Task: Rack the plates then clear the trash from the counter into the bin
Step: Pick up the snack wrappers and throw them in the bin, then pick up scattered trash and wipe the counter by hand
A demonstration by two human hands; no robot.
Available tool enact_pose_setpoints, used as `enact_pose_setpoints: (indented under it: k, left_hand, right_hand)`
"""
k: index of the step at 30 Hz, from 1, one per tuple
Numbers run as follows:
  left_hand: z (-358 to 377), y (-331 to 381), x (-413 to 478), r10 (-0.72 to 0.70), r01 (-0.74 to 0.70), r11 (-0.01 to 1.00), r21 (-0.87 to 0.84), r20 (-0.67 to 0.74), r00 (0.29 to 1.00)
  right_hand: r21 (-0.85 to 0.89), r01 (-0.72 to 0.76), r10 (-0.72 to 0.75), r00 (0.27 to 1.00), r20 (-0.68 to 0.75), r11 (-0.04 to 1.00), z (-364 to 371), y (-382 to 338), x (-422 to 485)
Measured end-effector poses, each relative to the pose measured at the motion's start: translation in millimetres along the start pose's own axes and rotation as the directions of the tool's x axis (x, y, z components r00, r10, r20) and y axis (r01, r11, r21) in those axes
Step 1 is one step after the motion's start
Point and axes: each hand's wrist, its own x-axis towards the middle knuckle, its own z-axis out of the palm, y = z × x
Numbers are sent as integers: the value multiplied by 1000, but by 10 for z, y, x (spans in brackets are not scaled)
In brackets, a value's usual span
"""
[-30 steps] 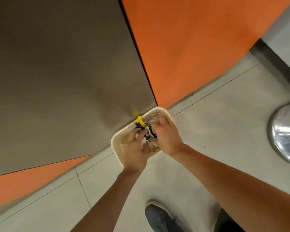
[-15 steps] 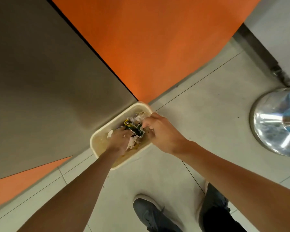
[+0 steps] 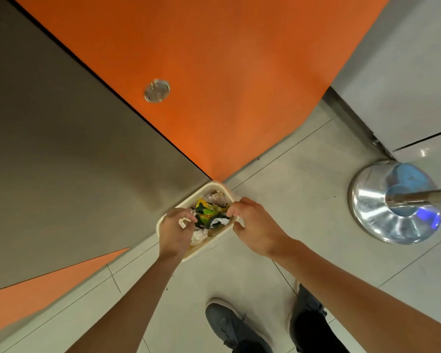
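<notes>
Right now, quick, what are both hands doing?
Left hand: curled over the tray's left end, gripping it.
Right hand: pinching the tray's right rim.

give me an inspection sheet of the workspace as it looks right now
surface: grey floor tiles; no counter top in view
job's things: cream tray in both hands, holding a yellow-green wrapper and crumpled paper; plates and bin not seen
clutter: nothing seen
hands: left hand curled over the tray's left end; right hand pinches its right rim
cables: nothing seen
surroundings: orange panel with a round metal fitting; grey-brown panel; chrome stand base; grey shoe
</notes>
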Motion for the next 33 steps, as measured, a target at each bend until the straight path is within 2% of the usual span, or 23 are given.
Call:
enact_pose_setpoints:
  k: [2, 6, 10, 15, 20, 24, 29, 31, 33]
  left_hand:
    - [-117, 220, -229, -71, 73, 991, -108, 23, 997]
    - [-366, 758, -708, -114, 130, 929, -347, 68, 991]
    - [-697, 1419, -1200, -158, 177, 886, -428, 80, 984]
    - [-1175, 2282, -1764, -141, 162, 864, -477, 80, 987]
    - [-1724, 3209, -2060, -60, 19, 843, -537, -59, 996]
    - [-2214, 3753, -2099, 83, -204, 845, -494, -255, 963]
    - [-2846, 4343, -1739, 255, -379, 880, -285, -390, 885]
    - [-3053, 4489, -1487, 298, -399, 895, -197, -400, 867]
    - [-3173, 4542, -1241, 281, -342, 931, -126, -350, 894]
  right_hand:
    - [22, -2, 2, 1000, 6, 1000, -133, -149, -147]
    - [86, 3, -2, 1000, -16, 996, -495, -490, -485]
    - [101, 31, -29, 999, -21, 994, -1021, -922, -890]
    - [106, 75, -71, 997, -35, 992, -1660, -1470, -1447]
    - [119, 229, -204, 959, -196, 966, -2430, -2003, -1768]
    - [57, 360, -331, 900, -283, 931, -3004, -2372, -1806]
    - [-83, 445, -449, 851, -272, 892, -3649, -2902, -1641]
    - [-152, 445, -469, 853, -227, 883, -3890, -3106, -1483]
    - [-217, 409, -448, 876, -180, 887, -4080, -3266, -1300]
